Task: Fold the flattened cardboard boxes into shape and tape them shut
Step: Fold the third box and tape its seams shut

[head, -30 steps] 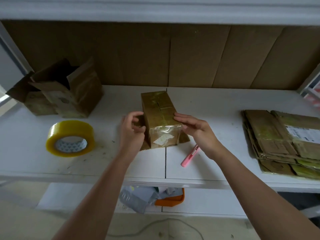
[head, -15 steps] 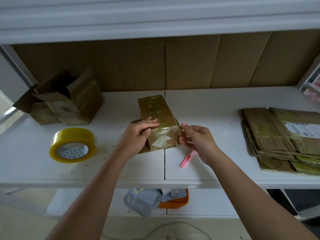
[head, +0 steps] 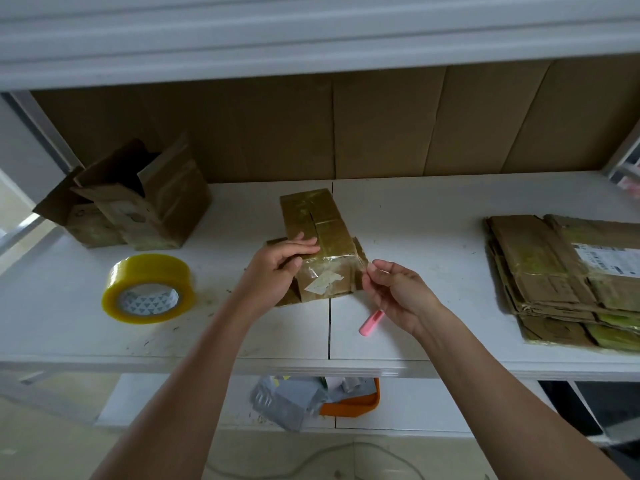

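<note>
Small taped cardboard box (head: pixel 318 237) sat at the middle of the white shelf (head: pixel 415 220), long axis running toward 12 o'clock, near end facing the camera with a torn white label on it. Left hand (head: pixel 277 268) rested on the box's near left corner, fingers laid over the top edge, thumb curled against the front face, so it gripped the box. Right hand (head: pixel 394 292) was at the box's 4 o'clock, thumb and forefinger pinched together just at the near right corner; looked like a clear tape end between them, but too thin to be sure. Pink cutter (head: pixel 371 318) lay on the shelf at 5 o'clock from the box, partly under the right hand. Yellow tape roll (head: pixel 149 289) lay flat at 8 o'clock. Open folded box (head: pixel 138 199) stood at 10 o'clock. Stack of flattened boxes (head: pixel 561 278) lay at 3 o'clock, well apart.
</note>
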Available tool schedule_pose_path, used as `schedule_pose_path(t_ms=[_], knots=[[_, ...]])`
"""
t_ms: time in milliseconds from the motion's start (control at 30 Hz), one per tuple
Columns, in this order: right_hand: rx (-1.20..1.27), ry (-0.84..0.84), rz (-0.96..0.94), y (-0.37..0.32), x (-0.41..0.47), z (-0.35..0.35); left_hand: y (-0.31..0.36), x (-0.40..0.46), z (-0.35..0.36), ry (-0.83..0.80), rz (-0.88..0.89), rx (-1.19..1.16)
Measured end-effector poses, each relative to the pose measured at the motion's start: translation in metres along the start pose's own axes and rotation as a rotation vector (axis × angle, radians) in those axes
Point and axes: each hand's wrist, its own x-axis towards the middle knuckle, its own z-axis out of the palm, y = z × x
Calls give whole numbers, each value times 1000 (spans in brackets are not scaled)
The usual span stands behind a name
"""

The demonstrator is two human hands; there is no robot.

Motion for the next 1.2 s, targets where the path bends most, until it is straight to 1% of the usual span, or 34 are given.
schedule_pose_path(t_ms=[67,100,133,167,233,267,300,333,367,400,433,467,533,600,700,800,867,933,1033,1200], knots=[[-169,0,-60,1,1,3,0,-1,1,-1,-12,-6],[-304,15,-111,-1,0,5,1,-2,1,-4,-19,-7],[-477,49,-175,-5,0,7,1,-2,1,-11,-22,-9],[-702,107,-262,-10,-1,8,2,-2,0,-21,-20,-9],[-1196,259,-536,-21,-3,9,4,-2,-1,-43,-13,-3],[-1335,294,-716,-25,-5,11,5,-2,-2,-53,-12,7],[-1374,265,-895,-28,-7,14,5,-1,-2,-58,-11,23],[-1367,187,-1050,-30,-8,20,6,-1,-3,-59,-12,38],[-1360,75,-1162,-31,-9,26,7,-1,-4,-53,-17,43],[-1369,-49,-1216,-31,-8,34,8,-1,-4,-47,-26,38],[-1390,-162,-1218,-29,-8,40,9,0,-5,-42,-31,36],[-1422,-251,-1183,-27,-7,45,9,0,-6,-40,-29,44],[-1492,-334,-1098,-21,-3,49,8,0,-7,-34,-13,72],[-1534,-299,-1075,-16,1,48,5,2,-7,-22,3,86],[-1512,-243,-1127,-12,7,45,-4,5,-5,-4,36,64],[-1499,-248,-1162,-8,11,44,-13,9,2,80,67,25],[-1522,-262,-1198,-4,13,41,-19,10,8,141,89,47],[-1505,-302,-1207,-5,15,36,-23,10,12,161,111,68],[-1452,-380,-1200,-12,18,30,-23,9,11,145,144,86],[-1402,-418,-1176,-14,20,28,-17,6,10,112,140,70]])
